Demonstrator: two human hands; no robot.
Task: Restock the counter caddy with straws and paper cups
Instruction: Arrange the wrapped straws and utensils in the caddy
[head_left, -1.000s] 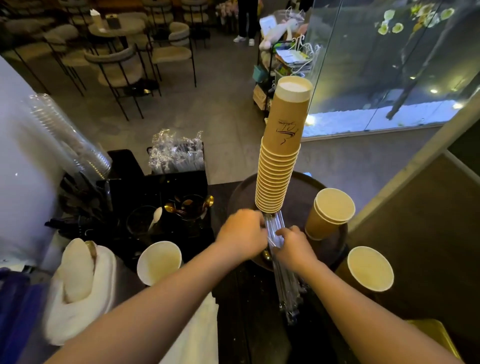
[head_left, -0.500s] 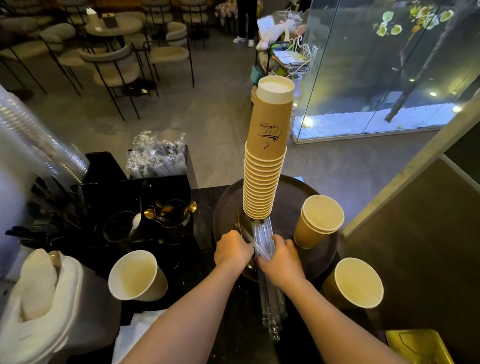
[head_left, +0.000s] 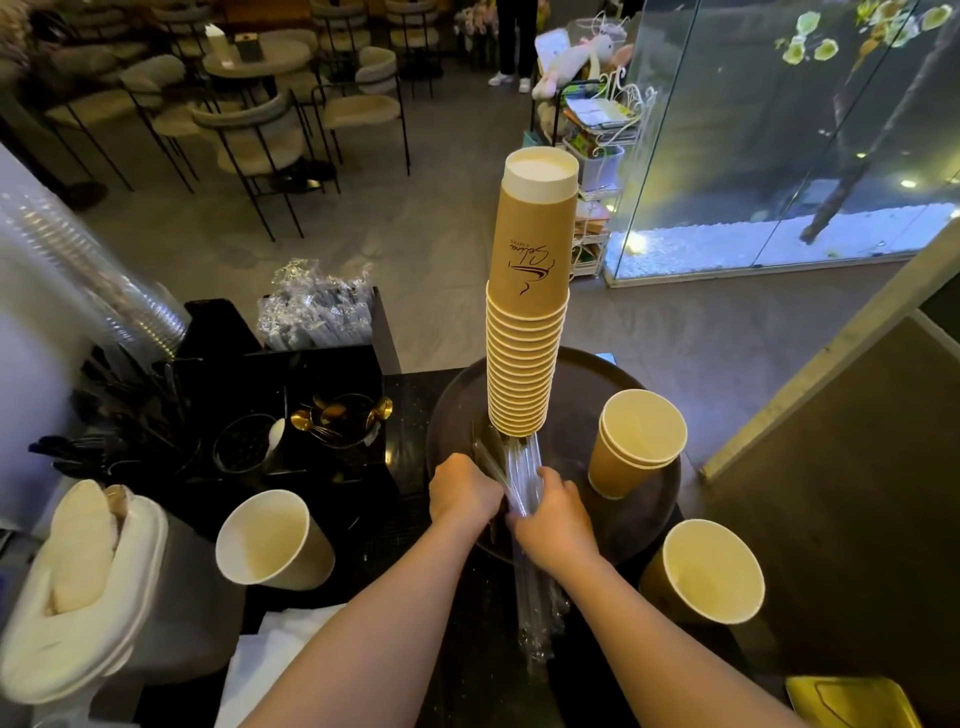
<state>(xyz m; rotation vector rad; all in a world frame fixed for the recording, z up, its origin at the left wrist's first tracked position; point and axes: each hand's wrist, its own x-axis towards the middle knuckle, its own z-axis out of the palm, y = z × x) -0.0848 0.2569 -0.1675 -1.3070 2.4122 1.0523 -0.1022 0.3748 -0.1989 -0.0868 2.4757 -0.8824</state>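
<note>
A tall upside-down stack of brown paper cups (head_left: 527, 322) stands on a round dark tray (head_left: 597, 379). A bundle of clear wrapped straws (head_left: 530, 587) lies lengthwise from under the stack toward me. My left hand (head_left: 462, 493) and my right hand (head_left: 553, 519) both grip this bundle at the tray's near edge, one on each side. The black counter caddy (head_left: 311, 374) sits to the left, with wrapped straws (head_left: 314, 312) in its back compartment. Loose upright cups stand around: two nested on the tray (head_left: 636, 441), one at the right (head_left: 706, 571), one at the left (head_left: 270, 540).
Clear plastic cups (head_left: 93, 280) lean at the far left above black cutlery (head_left: 104, 436). Gold spoons (head_left: 337, 415) sit in a caddy cup. White cloths (head_left: 88, 577) lie at the near left, a yellow object (head_left: 852, 701) at the bottom right. Café chairs and a glass wall lie beyond.
The view shifted, so everything drifted rightward in frame. Both hands stayed on the straw bundle and slid slightly nearer along it.
</note>
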